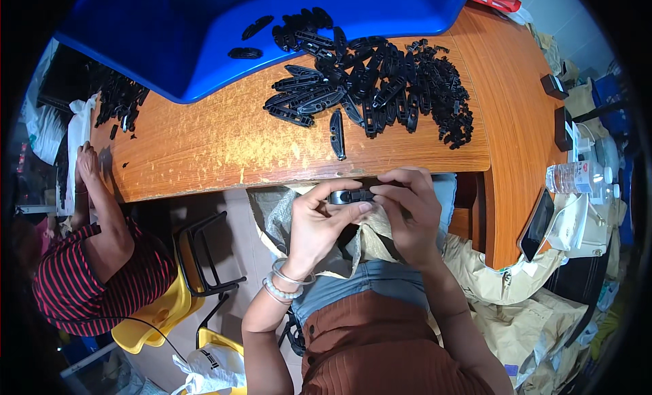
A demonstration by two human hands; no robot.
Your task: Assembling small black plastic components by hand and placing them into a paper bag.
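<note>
My left hand [317, 222] and my right hand [407, 212] meet just below the table's front edge, both pinching one small black plastic part [352, 197] between thumbs and fingertips. My left wrist wears pale bracelets. On the wooden table [204, 144] above my hands lies a pile of long black oval plastic pieces [346, 83] beside a heap of smaller black clips [445, 89]. One oval piece [337, 134] lies apart, nearest the edge.
A blue plastic bin [204, 35] tilts over the table's back. A co-worker in a striped top [88, 273] sits at left, hand [87, 164] on the table by more black parts [119, 100]. A water bottle [577, 178] and phone [536, 224] lie at right. Yellow stool [163, 313] below.
</note>
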